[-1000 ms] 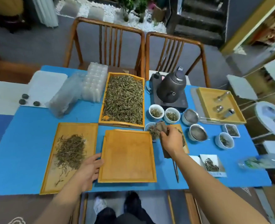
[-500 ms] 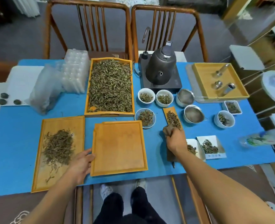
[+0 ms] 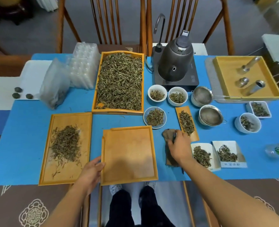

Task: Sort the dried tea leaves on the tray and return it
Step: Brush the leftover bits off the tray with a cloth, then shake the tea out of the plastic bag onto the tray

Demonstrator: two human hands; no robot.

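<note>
- Head view: the bare wooden tray [image 3: 129, 154] lies flat at the near edge of the blue table [image 3: 28, 128], about midway along it. Its long axis runs from near edge to far edge, with the short sides facing the person and the chairs.
- The left hand [image 3: 91, 173] holds that tray at its near left corner. The thumb lies on the left rim and the fingers curl under the side.
- The right hand [image 3: 179, 146] rests on a brown cloth [image 3: 169, 136] just right of the bare tray. Its fingers are bent down over the cloth, gripping it against the table.
- A second flat tray [image 3: 56, 174] sits just left of the bare one, at the near left of the table, its long axis also near to far. A loose heap of dried tea leaves [image 3: 65, 143] lies in its middle, with stray leaves trailing toward the near end.
- A deeper wooden tray [image 3: 117, 112] heaped with tea leaves stands beyond them, reaching the far edge.
- A narrow wooden scoop [image 3: 195, 136] with leaves lies just beyond the right hand, its near end by the fingertips.
- Small white bowls, a saucer and two strainers cluster right of the deep tray. A dark kettle [image 3: 174, 63] stands on its base at the far edge.
- Two white paper boxes [image 3: 225, 145] of leaves sit near the right forearm.
</note>
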